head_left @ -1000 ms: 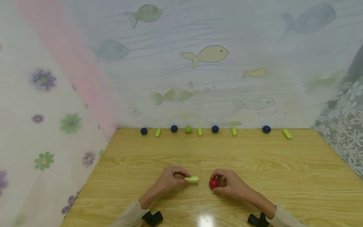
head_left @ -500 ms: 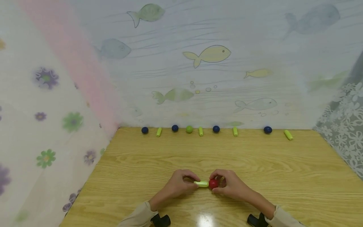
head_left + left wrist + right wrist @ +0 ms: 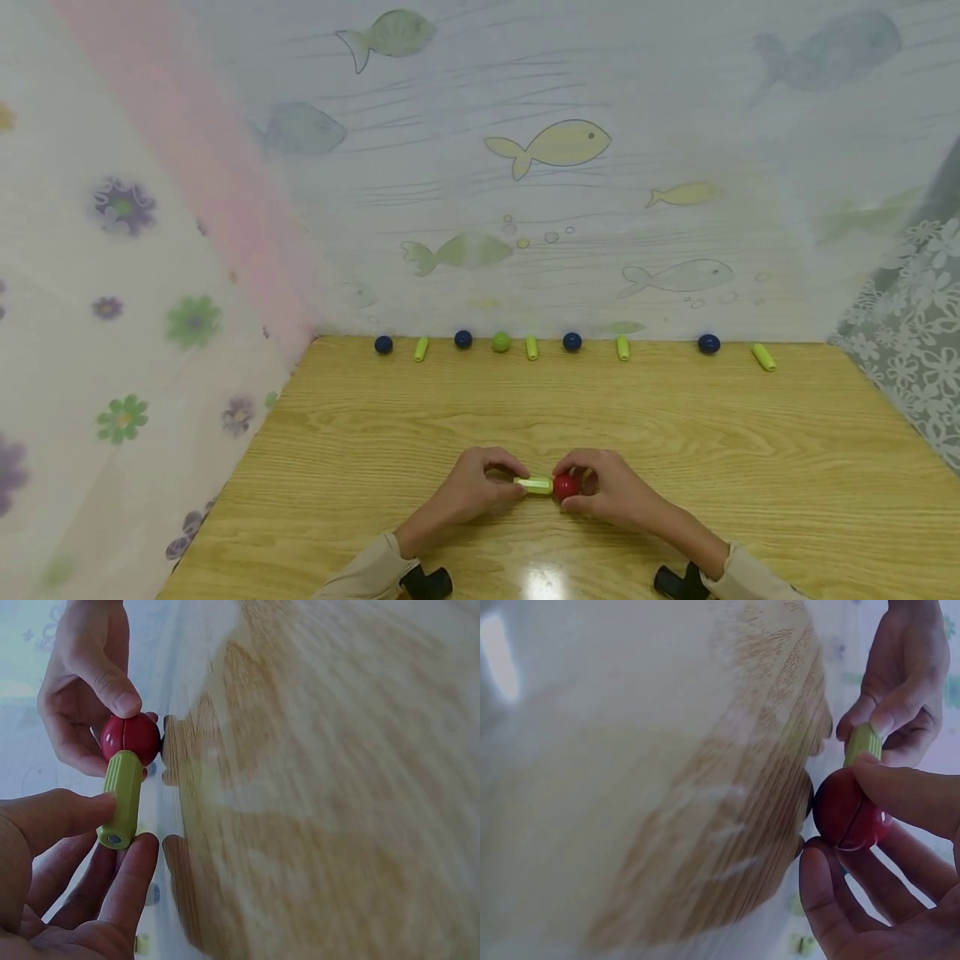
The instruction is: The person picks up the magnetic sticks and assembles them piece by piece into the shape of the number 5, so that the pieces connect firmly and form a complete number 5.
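Near the table's front, my left hand [image 3: 472, 487] pinches a short yellow-green ribbed rod [image 3: 534, 485] between thumb and fingers. A small round grey spot shows on its near end in the left wrist view. My right hand [image 3: 621, 493] holds a glossy red ball [image 3: 566, 487] between thumb and fingertips. The rod's far end meets the ball, and the two lie in line. A thin seam runs round the ball [image 3: 843, 814] in the right wrist view, where fingers partly cover the rod [image 3: 862, 742].
Along the back edge of the wooden table [image 3: 480, 400] runs a spaced row of several dark blue balls [image 3: 572, 342], a green ball [image 3: 501, 342] and several yellow-green rods [image 3: 622, 347]. Behind it rises a wall covering with fish drawings [image 3: 567, 142]. Flowered fabric [image 3: 123, 333] hangs at the left.
My left hand has carried the rod to the right until it met the red ball. The right hand has stayed almost still. Over the last half second hardly anything has moved.
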